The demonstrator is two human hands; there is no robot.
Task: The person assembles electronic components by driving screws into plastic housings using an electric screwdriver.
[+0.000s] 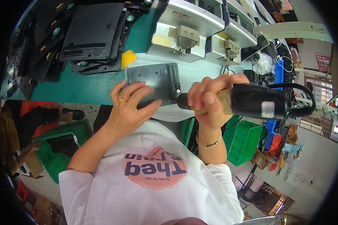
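A flat dark grey plastic casing (154, 77) lies on the pale mat in front of me. My left hand (129, 103) rests on its near left part, fingers spread, a ring on one of them. My right hand (214, 95) is wrapped round a black electric screwdriver (259, 101), which lies nearly level with its cord trailing off to the right. The screwdriver's front end is by the casing's right edge, next to a small round metal fitting; whether the bit touches a screw cannot be made out.
Stacked dark casings (92, 32) fill the back left, beside a yellow piece (128, 59). Two silver metal machines (187, 30) stand at the back. A green crate (56, 146) is on the floor at left, another green crate (245, 142) at right. Another person's hand (33, 147) shows far left.
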